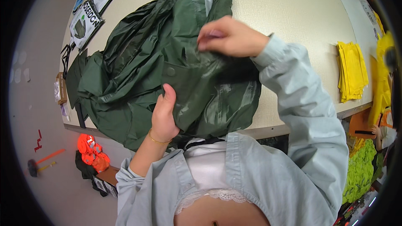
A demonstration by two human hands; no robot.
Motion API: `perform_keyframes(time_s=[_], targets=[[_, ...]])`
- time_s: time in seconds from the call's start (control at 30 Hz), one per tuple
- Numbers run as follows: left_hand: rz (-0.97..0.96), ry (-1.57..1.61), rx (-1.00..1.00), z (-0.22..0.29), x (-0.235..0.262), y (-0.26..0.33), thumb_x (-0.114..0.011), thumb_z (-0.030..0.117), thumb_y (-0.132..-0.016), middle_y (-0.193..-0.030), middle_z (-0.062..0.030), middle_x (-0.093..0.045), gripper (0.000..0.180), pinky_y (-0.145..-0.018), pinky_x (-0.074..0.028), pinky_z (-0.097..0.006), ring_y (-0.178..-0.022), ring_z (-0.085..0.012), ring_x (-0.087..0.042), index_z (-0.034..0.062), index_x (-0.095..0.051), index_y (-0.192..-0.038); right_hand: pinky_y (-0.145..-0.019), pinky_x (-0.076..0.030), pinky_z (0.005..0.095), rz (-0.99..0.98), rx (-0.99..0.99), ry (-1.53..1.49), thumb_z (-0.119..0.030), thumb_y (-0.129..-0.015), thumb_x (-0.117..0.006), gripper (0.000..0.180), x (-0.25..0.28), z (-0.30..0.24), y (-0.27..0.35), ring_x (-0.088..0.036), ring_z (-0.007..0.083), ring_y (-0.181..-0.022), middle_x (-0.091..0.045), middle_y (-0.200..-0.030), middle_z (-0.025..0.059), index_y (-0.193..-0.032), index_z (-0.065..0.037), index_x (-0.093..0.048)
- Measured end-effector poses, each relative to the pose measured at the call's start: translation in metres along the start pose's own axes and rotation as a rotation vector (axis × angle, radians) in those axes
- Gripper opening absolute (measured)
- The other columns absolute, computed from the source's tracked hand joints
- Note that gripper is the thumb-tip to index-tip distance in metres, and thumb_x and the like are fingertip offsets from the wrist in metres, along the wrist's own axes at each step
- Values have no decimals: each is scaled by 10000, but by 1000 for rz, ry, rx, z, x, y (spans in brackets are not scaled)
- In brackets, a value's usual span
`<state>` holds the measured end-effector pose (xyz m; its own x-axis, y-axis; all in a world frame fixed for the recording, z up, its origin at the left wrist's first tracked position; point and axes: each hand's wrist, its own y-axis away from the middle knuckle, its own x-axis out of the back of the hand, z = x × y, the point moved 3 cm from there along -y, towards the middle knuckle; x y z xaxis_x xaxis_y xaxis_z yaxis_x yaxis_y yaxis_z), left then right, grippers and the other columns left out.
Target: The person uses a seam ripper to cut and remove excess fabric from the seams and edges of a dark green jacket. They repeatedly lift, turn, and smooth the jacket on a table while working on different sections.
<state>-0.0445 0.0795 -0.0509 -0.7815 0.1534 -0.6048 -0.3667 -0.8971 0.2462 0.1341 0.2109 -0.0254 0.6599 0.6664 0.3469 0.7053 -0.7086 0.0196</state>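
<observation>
Left grip (164, 115) pinches a snap-button edge of the dark green rain jacket (138, 67), thumb pressed on top; right grip (228, 37) is closed on an upper fold. Jacket lies bunched at the near edge of the counter (289, 12), partly lifted, unfolded and creased. Yellow stack (351, 71) sits well apart, right.

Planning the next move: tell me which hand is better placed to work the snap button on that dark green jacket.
Left, probably. The left hand grips the jacket fold just below the snap button, thumb pointing up at it. The right hand pinches fabric higher up, farther from the snap.
</observation>
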Motion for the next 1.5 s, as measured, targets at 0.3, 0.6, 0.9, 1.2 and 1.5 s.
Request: perform_keyframes(time_s=[0.3, 0.6, 0.9, 1.2, 1.5], targets=[[15, -161, -71, 34, -26, -15, -579, 76, -861, -1166, -101, -558, 417, -907, -431, -303, -1048, -166, -547, -8, -439, -1246, -497, -344, 188, 715, 42, -211, -114, -801, -683, 144, -4, -41, 54, -439, 16, -563, -529, -602, -50, -747, 2, -615], [40, -352, 1, 50, -40, -22, -616, 102, -858, -928, -27, -634, 195, -777, -459, -235, -846, -83, -569, -17, -604, -1012, -488, -287, 160, 742, -98, -189, -85, -797, -697, 108, -18, -37, 64, -408, -7, -561, -545, -692, -50, -822, -14, -620], [93, 57, 75, 24, -46, -19, -533, 152, -921, -1083, -83, -619, 290, -857, -469, -286, -950, -143, -596, -19, -547, -1156, -660, -401, 276, 823, 227, 119, -53, -788, -656, 411, -31, -39, 102, -474, 167, -721, -494, -878, 95, -1180, -63, -531], [-3, 154, 45, 20, -57, -17, -466, 155, -949, -1188, -99, -568, 318, -934, -439, -323, -1070, -171, -555, -6, -495, -1222, -626, -484, 229, 856, 326, 302, 139, -649, -629, 552, -48, -30, 99, -448, 177, -814, -490, -895, 48, -1135, -121, -641], [-59, 165, 78, 18, -60, -16, -468, 178, -953, -1190, -90, -560, 338, -933, -434, -312, -1072, -163, -545, -8, -483, -1234, -612, -524, 196, 854, 321, 206, 184, -628, -615, 553, -51, -29, 93, -443, 170, -807, -479, -894, 47, -1080, -129, -673]])
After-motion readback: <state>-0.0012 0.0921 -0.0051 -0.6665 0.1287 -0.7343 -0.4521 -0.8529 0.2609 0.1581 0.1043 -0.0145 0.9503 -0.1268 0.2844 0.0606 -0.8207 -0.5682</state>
